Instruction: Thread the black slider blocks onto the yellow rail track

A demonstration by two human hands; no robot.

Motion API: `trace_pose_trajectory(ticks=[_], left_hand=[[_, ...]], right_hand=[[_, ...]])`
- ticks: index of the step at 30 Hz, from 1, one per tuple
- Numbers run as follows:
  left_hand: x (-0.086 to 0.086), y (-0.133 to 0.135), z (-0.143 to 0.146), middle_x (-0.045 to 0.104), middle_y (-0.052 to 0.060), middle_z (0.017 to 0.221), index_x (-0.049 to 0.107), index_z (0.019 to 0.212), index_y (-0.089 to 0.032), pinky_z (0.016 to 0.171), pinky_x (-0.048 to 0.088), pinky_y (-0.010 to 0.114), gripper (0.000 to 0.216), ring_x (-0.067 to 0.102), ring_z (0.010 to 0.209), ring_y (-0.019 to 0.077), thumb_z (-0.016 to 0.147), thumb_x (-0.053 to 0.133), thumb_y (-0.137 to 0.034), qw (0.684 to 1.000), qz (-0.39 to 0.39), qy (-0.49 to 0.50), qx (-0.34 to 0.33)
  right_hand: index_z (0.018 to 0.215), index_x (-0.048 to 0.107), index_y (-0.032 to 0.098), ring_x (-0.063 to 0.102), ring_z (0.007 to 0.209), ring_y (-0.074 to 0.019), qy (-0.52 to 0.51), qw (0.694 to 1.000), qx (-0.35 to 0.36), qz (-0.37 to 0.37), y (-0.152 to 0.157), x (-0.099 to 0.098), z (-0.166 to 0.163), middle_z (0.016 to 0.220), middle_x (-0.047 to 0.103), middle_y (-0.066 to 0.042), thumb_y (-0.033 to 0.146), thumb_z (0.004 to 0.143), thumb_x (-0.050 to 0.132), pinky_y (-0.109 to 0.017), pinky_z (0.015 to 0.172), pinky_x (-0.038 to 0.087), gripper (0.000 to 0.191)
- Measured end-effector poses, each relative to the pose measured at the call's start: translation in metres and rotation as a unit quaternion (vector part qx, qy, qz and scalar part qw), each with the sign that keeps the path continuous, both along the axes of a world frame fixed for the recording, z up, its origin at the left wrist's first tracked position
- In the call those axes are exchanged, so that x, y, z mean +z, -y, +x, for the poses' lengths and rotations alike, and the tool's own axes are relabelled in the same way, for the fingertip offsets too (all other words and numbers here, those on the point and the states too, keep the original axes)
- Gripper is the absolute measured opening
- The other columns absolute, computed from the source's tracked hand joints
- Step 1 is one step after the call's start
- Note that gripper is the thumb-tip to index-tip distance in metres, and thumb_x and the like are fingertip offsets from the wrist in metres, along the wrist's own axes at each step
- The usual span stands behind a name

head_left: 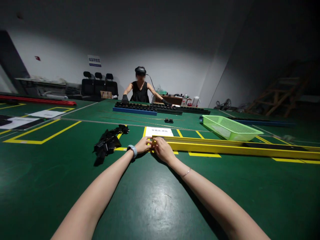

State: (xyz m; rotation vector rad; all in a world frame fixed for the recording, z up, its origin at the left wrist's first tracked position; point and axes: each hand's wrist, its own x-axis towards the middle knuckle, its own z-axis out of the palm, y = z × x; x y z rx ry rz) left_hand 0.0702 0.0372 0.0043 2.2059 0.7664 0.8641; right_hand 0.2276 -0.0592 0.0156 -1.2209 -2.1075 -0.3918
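A long yellow rail with a channel along it lies across the green table, reaching to the right edge of the view. At its left end my left hand is closed, fingertips at the rail's tip; whatever they pinch is too small to make out. My right hand grips the rail just beside it, fingers curled over the top. Left of my hands lies a pile of black plastic parts. A white paper label with printed characters sits just behind the rail end.
Behind the rail stands a light green plastic basket. Two small black parts lie farther back. Across the table a person with gloved hands works at black strips and a blue rail. Red rails lie far left.
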Motion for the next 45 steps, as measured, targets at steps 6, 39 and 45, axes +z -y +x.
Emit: trace_pose_trajectory(ticks=[6,39,45], left_hand=[[0.001,-0.003,-0.019,0.056,0.008,0.122,0.073,0.075,-0.021,0.106,0.030,0.042,0.017,0.045,0.117,0.0294,0.065,0.068,-0.035,0.999,-0.005,-0.039,0.010],[-0.001,0.004,-0.012,0.048,0.008,0.135,0.073,0.094,-0.019,0.106,0.029,0.040,0.038,0.043,0.119,0.0284,0.073,0.063,-0.048,0.994,0.031,-0.101,0.031],[0.000,0.003,-0.012,0.046,0.007,0.137,0.073,0.096,-0.020,0.107,0.029,0.037,0.039,0.042,0.121,0.0277,0.074,0.061,-0.049,0.992,0.037,-0.116,0.032]], right_hand=[[0.116,0.048,0.015,0.048,0.102,-0.0237,0.022,1.000,-0.008,0.009,-0.006,0.001,-0.015,0.105,0.056,-0.012,0.014,0.084,0.041,-0.041,0.088,0.044,0.033],[0.120,0.045,0.014,0.049,0.101,-0.0253,-0.020,0.993,-0.112,0.018,0.005,-0.003,0.027,0.105,0.057,-0.013,0.014,0.082,0.043,-0.039,0.085,0.044,0.038],[0.121,0.045,0.015,0.050,0.101,-0.0250,-0.011,0.994,-0.102,0.027,0.008,-0.005,0.046,0.103,0.057,-0.012,0.013,0.083,0.041,-0.039,0.085,0.045,0.039]])
